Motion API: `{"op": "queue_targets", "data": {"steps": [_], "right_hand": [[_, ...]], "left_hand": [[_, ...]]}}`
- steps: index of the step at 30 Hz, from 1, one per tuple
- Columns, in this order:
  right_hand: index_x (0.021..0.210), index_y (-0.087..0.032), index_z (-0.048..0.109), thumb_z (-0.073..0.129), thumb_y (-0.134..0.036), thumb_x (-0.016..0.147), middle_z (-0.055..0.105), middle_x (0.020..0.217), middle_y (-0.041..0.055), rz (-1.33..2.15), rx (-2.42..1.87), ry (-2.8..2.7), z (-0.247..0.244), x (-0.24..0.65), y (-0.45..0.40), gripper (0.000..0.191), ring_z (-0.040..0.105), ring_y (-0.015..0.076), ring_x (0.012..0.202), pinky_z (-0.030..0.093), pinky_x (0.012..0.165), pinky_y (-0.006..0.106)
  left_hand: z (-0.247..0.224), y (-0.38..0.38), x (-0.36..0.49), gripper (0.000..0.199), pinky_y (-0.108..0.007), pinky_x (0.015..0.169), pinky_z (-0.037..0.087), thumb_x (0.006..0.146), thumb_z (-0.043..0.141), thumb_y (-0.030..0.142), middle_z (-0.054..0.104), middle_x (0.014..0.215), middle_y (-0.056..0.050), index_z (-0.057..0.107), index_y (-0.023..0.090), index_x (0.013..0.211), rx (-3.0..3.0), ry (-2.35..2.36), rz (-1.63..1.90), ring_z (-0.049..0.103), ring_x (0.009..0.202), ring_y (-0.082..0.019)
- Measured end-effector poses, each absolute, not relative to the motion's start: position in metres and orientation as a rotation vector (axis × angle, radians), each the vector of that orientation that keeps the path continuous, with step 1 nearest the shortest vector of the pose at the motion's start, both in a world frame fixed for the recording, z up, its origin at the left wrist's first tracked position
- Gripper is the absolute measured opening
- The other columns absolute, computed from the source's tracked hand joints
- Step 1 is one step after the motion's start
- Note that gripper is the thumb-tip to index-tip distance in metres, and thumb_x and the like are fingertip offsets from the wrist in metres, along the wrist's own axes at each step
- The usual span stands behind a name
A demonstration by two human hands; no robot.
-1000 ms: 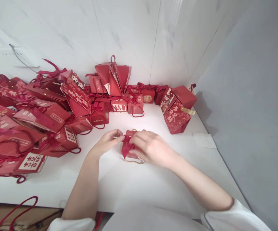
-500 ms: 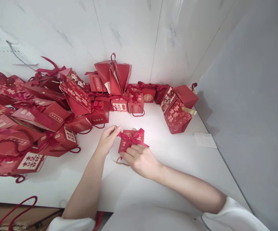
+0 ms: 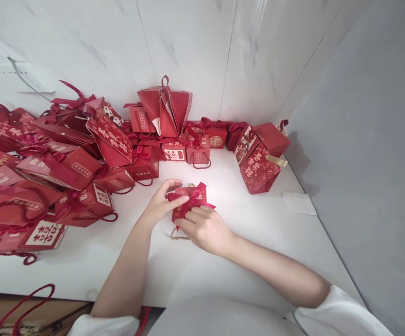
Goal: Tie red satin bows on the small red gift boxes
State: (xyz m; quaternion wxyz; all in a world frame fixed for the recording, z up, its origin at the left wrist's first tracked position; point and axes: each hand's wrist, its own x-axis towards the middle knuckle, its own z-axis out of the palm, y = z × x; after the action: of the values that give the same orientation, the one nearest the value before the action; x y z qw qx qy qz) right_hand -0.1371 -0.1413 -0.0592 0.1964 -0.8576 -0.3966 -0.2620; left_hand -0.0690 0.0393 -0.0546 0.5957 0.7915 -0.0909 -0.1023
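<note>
The small red box (image 3: 185,190) sits on the worktop (image 3: 254,217), between its back and front edges and well in from the right edge, with a red ribbon bow (image 3: 198,193) across its top. The left hand (image 3: 158,205) is partly open, its thumb lying over the bow's near-left loop and its fingers curved round the box's left back corner; a light touch there should steady the box without flattening the loop. The right hand (image 3: 207,231) has its fingers curled in at the front side of the box, by a ribbon tail; whether it pinches the ribbon cannot be told, since the fingers hide the contact. Satin-like ribbon probably slips and creases easily, so small, even tugs look best, with the knot centred and loops and tails drawn out from it flat and untwisted. Pulling on a tail alone could shrink its loop or loosen the bow, so a fingertip on the knot would help. The gold cord (image 3: 179,238) lies just in front of the box and is better left clear of the ribbon.
</note>
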Motion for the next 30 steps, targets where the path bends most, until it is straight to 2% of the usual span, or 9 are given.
{"op": "queue_targets", "data": {"steps": [3,8,12,15,18,22,26,28,30], "right_hand": [[0.090,-0.017,0.069,0.057,-0.012,0.094,0.059,0.067,-0.0005,-0.767,-2.376,-1.122,-0.060,-0.136,-0.142,0.014,0.050,0.0171,0.065,0.034,0.062,0.032],[0.092,-0.017,0.069,0.055,-0.008,0.094,0.061,0.069,0.0002,-0.781,-2.318,-1.171,-0.062,-0.133,-0.143,0.016,0.050,0.0167,0.066,0.035,0.062,0.031],[0.093,-0.017,0.069,0.055,-0.009,0.095,0.063,0.069,0.0001,-0.806,-2.291,-1.182,-0.064,-0.131,-0.143,0.017,0.051,0.0161,0.066,0.035,0.062,0.031],[0.094,-0.017,0.069,0.054,-0.011,0.096,0.062,0.068,-0.0002,-0.810,-2.288,-1.182,-0.064,-0.130,-0.144,0.016,0.051,0.0159,0.065,0.036,0.063,0.030],[0.102,-0.016,0.068,0.055,-0.025,0.099,0.063,0.070,-0.0004,-0.834,-2.247,-1.206,-0.061,-0.131,-0.145,0.016,0.053,0.0158,0.066,0.040,0.064,0.030],[0.125,-0.022,0.061,0.061,-0.048,0.095,0.071,0.100,0.0039,-0.936,-2.019,-1.421,-0.064,-0.130,-0.153,0.039,0.063,0.0174,0.090,0.047,0.082,0.032],[0.119,-0.033,0.063,0.067,-0.075,0.075,0.067,0.117,0.0065,-0.848,-1.972,-1.283,-0.097,-0.112,-0.169,0.061,0.062,0.0267,0.109,0.045,0.100,0.047],[0.124,-0.029,0.061,0.059,-0.093,0.058,0.060,0.130,0.0130,-0.797,-1.989,-0.985,-0.117,-0.100,-0.177,0.092,0.057,0.0357,0.120,0.041,0.106,0.056],[0.144,-0.025,0.046,0.059,-0.092,0.059,0.043,0.150,0.0177,-0.723,-1.924,-0.800,-0.131,-0.090,-0.184,0.108,0.043,0.0407,0.137,0.033,0.113,0.061]], "left_hand": [[-0.058,0.039,-0.069,0.059,-0.039,0.104,0.044,0.073,0.080,0.048,0.059,0.131,-0.008,0.056,0.022,0.121,1.843,-0.202,-0.300,0.057,0.122,-0.027],[-0.061,0.036,-0.066,0.039,-0.038,0.103,0.045,0.090,0.058,0.053,0.066,0.119,-0.007,0.064,0.021,0.110,1.862,-0.193,-0.202,0.060,0.116,-0.025],[-0.058,0.037,-0.066,0.044,-0.039,0.103,0.045,0.095,0.046,0.058,0.069,0.113,-0.008,0.064,0.019,0.108,1.787,-0.122,-0.140,0.062,0.112,-0.026],[-0.053,0.037,-0.069,0.048,-0.041,0.106,0.043,0.090,0.056,0.058,0.066,0.121,-0.009,0.058,0.021,0.119,1.759,-0.151,-0.236,0.060,0.118,-0.027],[-0.051,0.030,-0.074,0.067,-0.041,0.102,0.047,0.075,0.077,0.049,0.064,0.123,-0.009,0.050,0.021,0.130,1.789,-0.184,-0.359,0.062,0.115,-0.027],[-0.051,0.023,-0.076,0.077,-0.041,0.093,0.054,0.070,0.081,0.043,0.067,0.114,-0.009,0.045,0.020,0.134,1.802,-0.135,-0.404,0.067,0.103,-0.027],[-0.050,0.047,-0.071,0.097,-0.044,0.103,0.051,0.067,0.085,0.036,0.060,0.135,-0.013,0.035,0.027,0.149,1.800,-0.352,-0.460,0.061,0.123,-0.030],[-0.051,0.067,-0.067,0.119,-0.048,0.108,0.047,0.054,0.092,0.028,0.050,0.147,-0.014,0.029,0.031,0.155,1.814,-0.541,-0.532,0.050,0.136,-0.033],[-0.053,0.082,-0.064,0.128,-0.051,0.109,0.045,0.043,0.095,0.024,0.045,0.152,-0.014,0.032,0.031,0.154,1.878,-0.656,-0.540,0.043,0.141,-0.036]]}}
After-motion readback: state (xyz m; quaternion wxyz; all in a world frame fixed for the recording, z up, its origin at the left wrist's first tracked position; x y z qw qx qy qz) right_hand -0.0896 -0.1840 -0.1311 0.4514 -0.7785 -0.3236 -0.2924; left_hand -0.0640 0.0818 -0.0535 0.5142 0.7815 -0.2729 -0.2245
